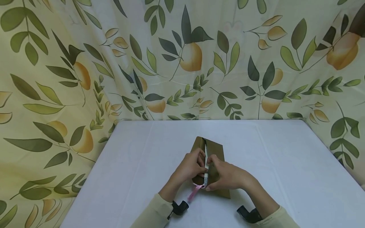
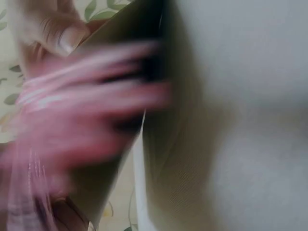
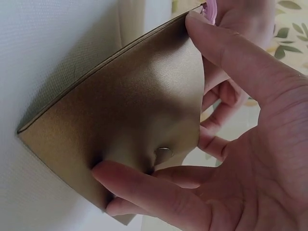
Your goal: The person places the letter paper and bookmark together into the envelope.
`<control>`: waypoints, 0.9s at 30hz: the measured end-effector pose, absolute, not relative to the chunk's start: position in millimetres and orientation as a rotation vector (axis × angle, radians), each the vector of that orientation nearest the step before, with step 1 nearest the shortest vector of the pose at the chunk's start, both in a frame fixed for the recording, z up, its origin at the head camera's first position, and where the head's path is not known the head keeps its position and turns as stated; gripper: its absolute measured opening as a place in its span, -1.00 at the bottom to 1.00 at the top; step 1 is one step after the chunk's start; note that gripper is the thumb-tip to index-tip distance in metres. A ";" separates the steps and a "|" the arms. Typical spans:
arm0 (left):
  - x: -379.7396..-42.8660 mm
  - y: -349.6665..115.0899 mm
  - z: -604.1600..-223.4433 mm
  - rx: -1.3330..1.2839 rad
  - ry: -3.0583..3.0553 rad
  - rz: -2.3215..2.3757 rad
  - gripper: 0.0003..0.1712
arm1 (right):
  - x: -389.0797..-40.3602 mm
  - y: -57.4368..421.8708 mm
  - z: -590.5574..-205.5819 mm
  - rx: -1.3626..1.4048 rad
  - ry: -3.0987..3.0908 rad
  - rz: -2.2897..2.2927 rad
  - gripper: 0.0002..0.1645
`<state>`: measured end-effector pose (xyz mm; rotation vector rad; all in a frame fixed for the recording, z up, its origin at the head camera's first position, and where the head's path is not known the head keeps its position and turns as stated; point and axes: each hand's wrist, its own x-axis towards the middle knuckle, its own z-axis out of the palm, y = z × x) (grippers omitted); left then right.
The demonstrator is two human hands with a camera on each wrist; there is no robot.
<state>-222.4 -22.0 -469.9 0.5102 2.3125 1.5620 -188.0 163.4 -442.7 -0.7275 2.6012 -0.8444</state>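
Observation:
A brown cardboard sleeve (image 1: 215,148) stands partly open on the table between both hands. In its opening shows a narrow pale bookmark (image 1: 206,180) with a patterned lower end and a pink tassel (image 1: 194,193). My left hand (image 1: 189,165) pinches the bookmark at the opening, thumb across it. My right hand (image 1: 232,175) grips the sleeve's right panel, thumb at the near corner and fingers bent at the opening's edge. A small curved cut (image 3: 164,152) marks the panel near those fingers in the right wrist view. In the left wrist view the tassel is blurred.
The white-covered table (image 1: 142,152) runs out to both sides and behind the sleeve. A leaf-and-fruit patterned curtain (image 1: 174,95) hangs at the back and sides. Black wrist mounts (image 1: 180,208) sit on both forearms close above the table.

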 end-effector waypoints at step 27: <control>-209.3 -40.6 -436.5 0.800 2.057 1.139 -0.67 | -186.8 162.1 -440.9 -0.717 2.568 -0.868 0.02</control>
